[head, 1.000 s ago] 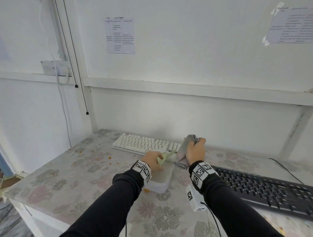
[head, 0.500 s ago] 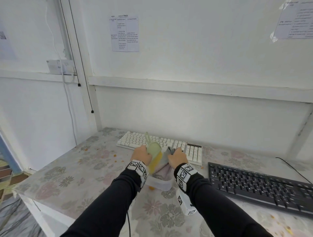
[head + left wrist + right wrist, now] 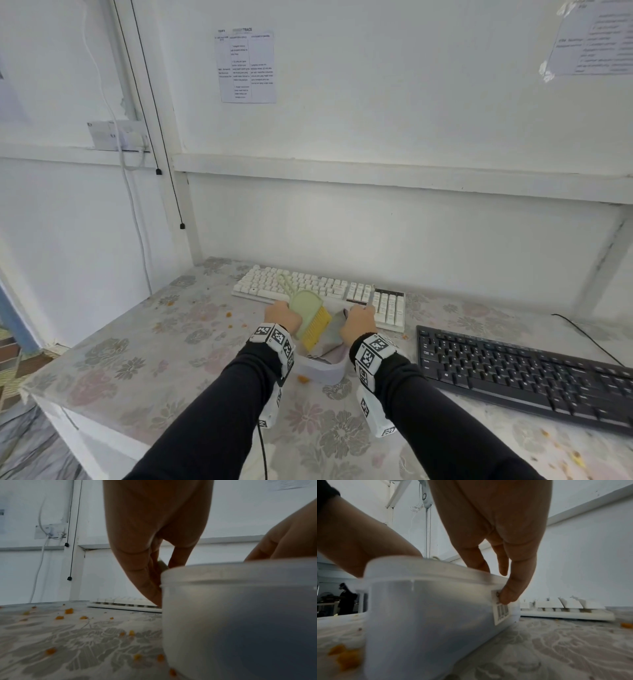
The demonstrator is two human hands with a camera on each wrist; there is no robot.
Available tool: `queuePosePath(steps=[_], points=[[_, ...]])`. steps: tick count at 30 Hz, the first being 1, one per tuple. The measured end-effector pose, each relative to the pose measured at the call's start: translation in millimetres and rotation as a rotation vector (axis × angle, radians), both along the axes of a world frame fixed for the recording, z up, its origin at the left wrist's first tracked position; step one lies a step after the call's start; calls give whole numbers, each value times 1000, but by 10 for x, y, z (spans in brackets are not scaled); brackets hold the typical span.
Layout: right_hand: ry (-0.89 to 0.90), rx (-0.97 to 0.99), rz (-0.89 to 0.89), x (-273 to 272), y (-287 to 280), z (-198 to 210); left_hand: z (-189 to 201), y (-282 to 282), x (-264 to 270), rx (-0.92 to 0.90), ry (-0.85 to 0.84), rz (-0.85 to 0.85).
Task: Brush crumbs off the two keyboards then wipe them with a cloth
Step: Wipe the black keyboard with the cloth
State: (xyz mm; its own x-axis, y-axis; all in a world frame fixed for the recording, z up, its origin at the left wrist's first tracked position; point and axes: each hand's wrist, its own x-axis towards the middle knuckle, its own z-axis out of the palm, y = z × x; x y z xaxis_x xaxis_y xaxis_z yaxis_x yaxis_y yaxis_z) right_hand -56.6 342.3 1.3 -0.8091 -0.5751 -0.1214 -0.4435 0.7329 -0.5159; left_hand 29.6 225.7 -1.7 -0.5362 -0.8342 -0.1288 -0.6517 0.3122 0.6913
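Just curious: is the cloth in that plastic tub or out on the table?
In. The grey cloth lies bunched inside the tub, beside the brush in the left hand.

You have two keyboards on the table: one white keyboard [image 3: 318,291] at the back and one black keyboard [image 3: 524,373] to your right. One translucent plastic container [image 3: 320,371] stands between your wrists, and it bears one barcode label [image 3: 501,609]. One brush [image 3: 310,317], green-backed with yellow bristles, and one grey cloth [image 3: 330,337] sit over that container. You have two hands in view, the left hand [image 3: 282,317] and the right hand [image 3: 358,323], each wrist carrying one marker-printed band. Two printed sheets are fixed to the wall, one at centre [image 3: 246,65] and one at upper right [image 3: 592,37]. One wall socket [image 3: 114,135] is present. Orange crumbs [image 3: 68,611] are scattered; their number cannot be fixed.
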Motion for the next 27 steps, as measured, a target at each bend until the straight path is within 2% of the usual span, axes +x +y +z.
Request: queuePosePath(steps=[7, 11, 14, 17, 19, 21, 22, 27], points=[[-46, -52, 76, -47, 160, 6, 44, 119, -51, 30, -74, 61], [-65, -141, 60, -182, 374, 75, 99, 279, -116, 150, 67, 269], [-66, -213, 18, -354, 656, 137, 236, 526, -198, -20, 153, 365], [-26, -250, -37, -637, 1017, 175, 289, 810, -411, -287, 234, 237], [-6, -270, -94, -844, 1330, 207, 307, 1053, -611, -364, 317, 94], [16, -300, -152, -1060, 1693, 244, 313, 1330, -813, -300, 354, -57], [23, -297, -178, -1168, 1882, 263, 298, 1454, -911, -239, 318, -121], [31, -223, -315, -1668, 2853, 264, 117, 1900, -1238, -20, -43, -274]])
